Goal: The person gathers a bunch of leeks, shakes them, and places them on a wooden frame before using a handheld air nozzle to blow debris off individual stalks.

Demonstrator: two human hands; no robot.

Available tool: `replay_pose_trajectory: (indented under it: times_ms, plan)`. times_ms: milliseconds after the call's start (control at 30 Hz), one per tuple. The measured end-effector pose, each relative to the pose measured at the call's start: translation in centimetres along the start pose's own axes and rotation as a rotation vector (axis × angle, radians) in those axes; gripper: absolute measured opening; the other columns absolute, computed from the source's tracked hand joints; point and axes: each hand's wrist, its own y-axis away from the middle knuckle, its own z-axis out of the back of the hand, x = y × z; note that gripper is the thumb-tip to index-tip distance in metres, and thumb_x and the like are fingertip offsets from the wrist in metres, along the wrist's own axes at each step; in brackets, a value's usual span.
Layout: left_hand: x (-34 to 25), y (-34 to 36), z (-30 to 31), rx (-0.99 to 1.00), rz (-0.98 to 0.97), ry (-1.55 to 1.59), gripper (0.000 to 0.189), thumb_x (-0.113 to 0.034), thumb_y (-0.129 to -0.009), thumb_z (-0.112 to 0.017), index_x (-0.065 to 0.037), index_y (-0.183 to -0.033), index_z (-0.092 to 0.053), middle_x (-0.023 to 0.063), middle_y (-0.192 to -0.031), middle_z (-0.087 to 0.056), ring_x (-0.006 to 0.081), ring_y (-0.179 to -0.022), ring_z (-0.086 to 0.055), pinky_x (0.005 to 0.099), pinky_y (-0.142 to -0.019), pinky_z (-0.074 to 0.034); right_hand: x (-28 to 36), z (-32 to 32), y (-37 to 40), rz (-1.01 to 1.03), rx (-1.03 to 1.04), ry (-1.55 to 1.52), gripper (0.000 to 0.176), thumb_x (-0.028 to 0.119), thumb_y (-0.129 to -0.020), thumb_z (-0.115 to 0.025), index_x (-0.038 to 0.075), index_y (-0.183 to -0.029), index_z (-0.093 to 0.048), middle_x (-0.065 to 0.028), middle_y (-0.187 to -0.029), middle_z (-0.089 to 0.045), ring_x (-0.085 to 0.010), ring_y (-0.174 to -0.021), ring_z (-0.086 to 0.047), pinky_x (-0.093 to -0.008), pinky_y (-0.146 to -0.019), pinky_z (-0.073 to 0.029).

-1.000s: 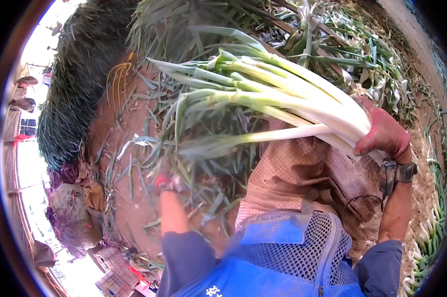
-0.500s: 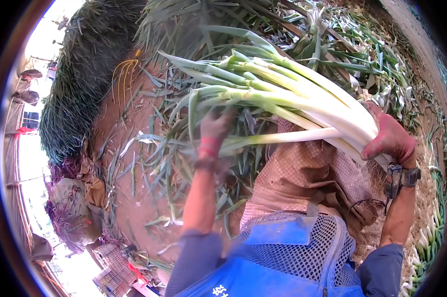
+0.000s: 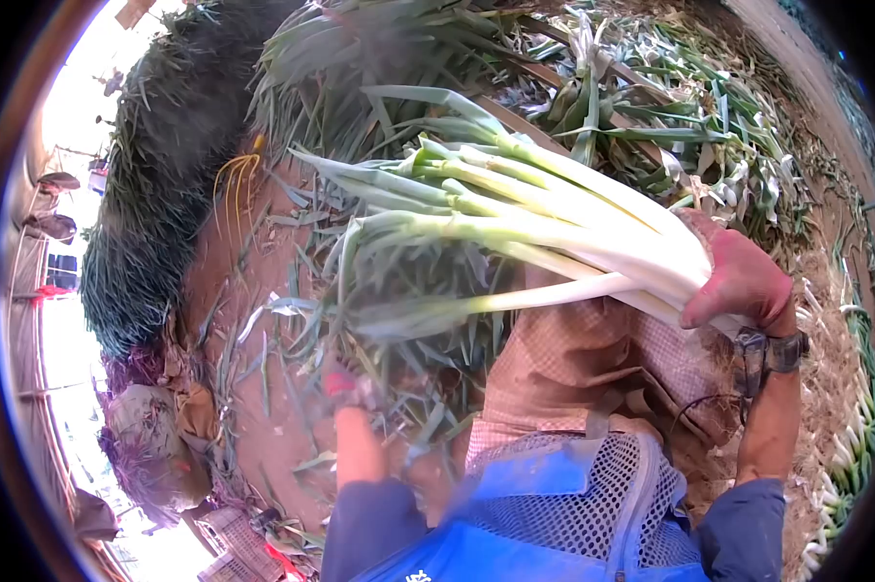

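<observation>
— What are you holding?
— My right hand (image 3: 738, 281) has its fingers clenched round the white stalks of a bundle of leeks (image 3: 554, 218). It is held up at the right above my lap, green tops pointing left.
— And the other?
— My left hand (image 3: 350, 386) was up at the leaves half a second ago and is now low. It's blurred, so I can't tell what its fingers grip.
— Containers? Writing?
— There's a crate (image 3: 229, 541) near left, possibly empty. The white marks on my blue vest (image 3: 554, 504) are cut off and unreadable.

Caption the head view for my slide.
Right hand grips a leek bundle; left hand hangs low among loose leaves.
</observation>
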Motion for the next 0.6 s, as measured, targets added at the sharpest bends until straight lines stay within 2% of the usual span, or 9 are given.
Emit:
replay_pose_trajectory:
  times_ms: [100, 167, 233, 300, 333, 367, 433, 567, 600]
  plan:
    - [2.3, 1.8, 0.6, -0.144, 0.011, 0.106, 0.048, -0.045, -0.109, -0.056, -0.021, -0.071, -0.038, -0.0044, -0.064, -0.037, 0.0122, -0.052, -0.033, 0.0308, -0.046, -0.025, 1.0, 0.2, 0.2, -0.018, 0.009, 0.062, 0.123, 0.041, -0.043, -0.097, -0.002, -0.148, -0.051, -0.0126, -0.121, -0.075, -0.0206, -0.107, -0.069, -0.0332, -0.101, -0.052]
    - [1.1, 9.5, -5.3, 0.112, 0.16, 0.084, 0.037, -0.042, -0.11, -0.054, -0.018, -0.082, -0.05, -0.0054, -0.069, -0.039, 0.011, -0.057, -0.035, 0.0275, -0.048, -0.029, 2.4, 0.3, 0.4, -0.052, 0.021, 0.093, 0.123, 0.041, -0.043, -0.097, -0.002, -0.148, -0.05, -0.0145, -0.122, -0.074, -0.0221, -0.11, -0.07, -0.0339, -0.102, -0.051]
    - [1.5, 13.1, -10.0, 0.793, 0.42, 0.088, 0.026, -0.04, -0.11, -0.058, -0.015, -0.107, -0.064, -0.009, -0.076, -0.039, 0.0078, -0.066, -0.039, 0.0231, -0.056, -0.036, 2.6, 0.6, 0.7, -0.098, 0.023, 0.13, 0.123, 0.042, -0.044, -0.097, -0.003, -0.149, -0.05, -0.0163, -0.124, -0.073, -0.0236, -0.112, -0.07, -0.0345, -0.103, -0.051]
    - [2.5, 20.1, -17.3, 0.97, 0.412, -0.12, 0.04, -0.041, -0.106, -0.063, -0.002, -0.115, -0.064, -0.0086, -0.08, -0.041, 0.0073, -0.067, -0.039, 0.0241, -0.059, -0.038, 1.6, 0.5, 0.5, -0.035, 0.025, 0.177, 0.125, 0.044, -0.045, -0.098, -0.003, -0.15, -0.049, -0.0173, -0.128, -0.072, -0.0247, -0.115, -0.069, -0.0354, -0.104, -0.051]
    - [3.5, 22.1, -19.4, 1.086, 0.405, -0.214, 0.054, -0.043, -0.105, -0.062, 0.005, -0.128, -0.063, -0.0012, -0.089, -0.06, 0.011, -0.074, -0.055, 0.0253, -0.064, -0.047, 1.5, 0.5, 0.5, -0.009, 0.014, 0.196, 0.124, 0.047, -0.046, -0.098, -0.001, -0.15, -0.05, -0.0162, -0.128, -0.072, -0.0254, -0.115, -0.069, -0.0356, -0.105, -0.051]
    - [3.7, 25.7, -21.9, 1.197, 0.134, -0.533, 0.058, -0.042, -0.105, -0.062, 0.006, -0.137, -0.061, 0.0116, -0.109, -0.073, 0.0162, -0.087, -0.07, 0.0272, -0.071, -0.055, 1.3, 0.4, 0.6, -0.022, 0.005, 0.203, 0.124, 0.047, -0.046, -0.098, -0.001, -0.15, -0.05, -0.0162, -0.128, -0.072, -0.0254, -0.115, -0.069, -0.0356, -0.105, -0.051]
    - [6.3, 30.2, -26.8, 1.195, 0.363, -0.484, 0.045, -0.034, -0.109, -0.062, 0.0, -0.139, -0.061, 0.0093, -0.1, -0.075, 0.0131, -0.078, -0.07, 0.0258, -0.069, -0.057, 1.2, 0.3, 0.6, -0.058, 0.034, 0.211, 0.123, 0.049, -0.046, -0.099, 0.001, -0.149, -0.051, -0.0158, -0.129, -0.072, -0.0262, -0.117, -0.069, -0.0356, -0.105, -0.051]
    - [9.3, 33.3, -30.8, 1.445, 0.788, -0.007, 0.054, -0.034, -0.108, -0.065, -0.006, -0.151, -0.049, 0.0123, -0.131, -0.065, 0.0192, -0.118, -0.065, 0.0369, -0.1, -0.055, 2.2, 0.3, 1.0, -0.003, 0.024, 0.254, 0.113, 0.043, -0.052, -0.094, 0.004, -0.148, -0.051, -0.0198, -0.127, -0.072, -0.0331, -0.117, -0.071, -0.0391, -0.103, -0.053]
    - [10.3, 33.7, -31.5, 1.448, 0.798, -0.009, 0.054, -0.034, -0.108, -0.065, -0.006, -0.151, -0.049, 0.0123, -0.131, -0.065, 0.0192, -0.118, -0.065, 0.0369, -0.1, -0.055, 2.0, 0.1, 1.1, 0.011, 0.002, 0.267, 0.11, 0.041, -0.052, -0.091, 0.005, -0.149, -0.051, -0.0211, -0.126, -0.072, -0.037, -0.116, -0.07, -0.0417, -0.102, -0.054]
